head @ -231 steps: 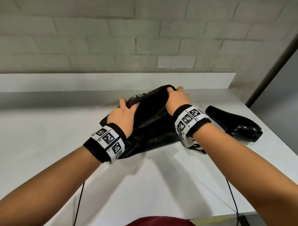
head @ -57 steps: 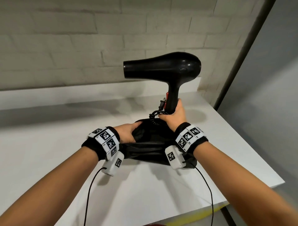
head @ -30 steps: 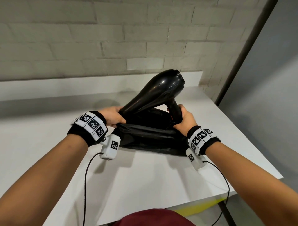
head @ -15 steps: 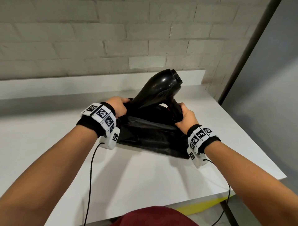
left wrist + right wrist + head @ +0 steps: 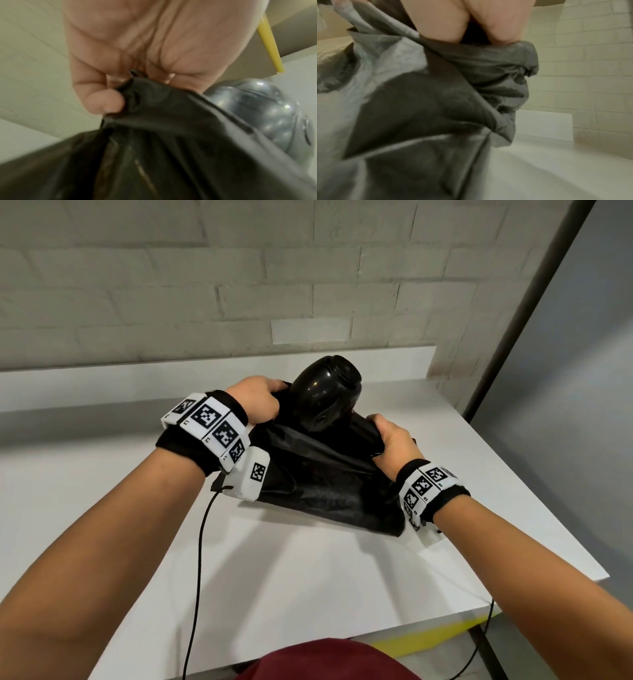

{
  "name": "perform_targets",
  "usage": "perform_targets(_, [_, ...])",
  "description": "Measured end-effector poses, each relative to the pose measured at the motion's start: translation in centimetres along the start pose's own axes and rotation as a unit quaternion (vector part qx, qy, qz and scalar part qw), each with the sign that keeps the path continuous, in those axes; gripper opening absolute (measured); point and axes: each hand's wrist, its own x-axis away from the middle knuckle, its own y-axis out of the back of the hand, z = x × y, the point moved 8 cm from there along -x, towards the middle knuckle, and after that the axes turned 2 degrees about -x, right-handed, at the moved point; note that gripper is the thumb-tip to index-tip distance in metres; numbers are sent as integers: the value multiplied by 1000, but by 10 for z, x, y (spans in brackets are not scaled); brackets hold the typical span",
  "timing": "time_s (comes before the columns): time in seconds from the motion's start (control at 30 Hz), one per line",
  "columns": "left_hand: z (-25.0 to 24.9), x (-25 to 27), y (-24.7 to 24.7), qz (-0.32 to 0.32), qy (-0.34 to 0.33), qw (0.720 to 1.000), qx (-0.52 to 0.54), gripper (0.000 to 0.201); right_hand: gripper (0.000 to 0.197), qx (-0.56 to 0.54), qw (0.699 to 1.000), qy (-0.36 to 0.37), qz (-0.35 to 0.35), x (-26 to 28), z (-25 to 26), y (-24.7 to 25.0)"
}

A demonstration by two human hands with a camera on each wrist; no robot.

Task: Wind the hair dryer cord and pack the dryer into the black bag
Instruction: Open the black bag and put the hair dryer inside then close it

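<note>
The black hair dryer (image 5: 325,392) stands nose-down in the mouth of the black bag (image 5: 318,484), only its rounded rear end showing; handle and cord are hidden inside. My left hand (image 5: 255,402) grips the bag's left rim, fingers curled round the fabric (image 5: 137,97), with the shiny dryer body (image 5: 267,112) just beside it. My right hand (image 5: 390,443) grips the bag's right rim, bunched fabric (image 5: 488,65) under its fingers. The bag rests on the white table (image 5: 308,570).
A white ledge (image 5: 102,378) and brick wall run behind the table. The table's right edge (image 5: 534,494) is close to my right wrist, with a dark pole (image 5: 520,313) beyond it. Thin black cables (image 5: 198,559) hang from my wrist cameras.
The dryer has sunk deeper into the bag, nose first. My right hand has left the dryer's handle and now grips the bag's rim. Both hands have drawn the rim up round the dryer.
</note>
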Motion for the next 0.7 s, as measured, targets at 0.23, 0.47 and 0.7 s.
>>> perform_targets(0.23, [-16, 3, 8, -35, -22, 999, -4, 51, 57, 51, 998, 29, 20, -6, 5, -3])
perform_targets(0.47, [-26, 8, 23, -140, -25, 990, 21, 41, 67, 100, 994, 40, 31, -15, 1, -7])
perform_targets(0.7, [-22, 11, 38, -291, -24, 956, -11, 31, 66, 87, 996, 28, 1, -16, -3, -4])
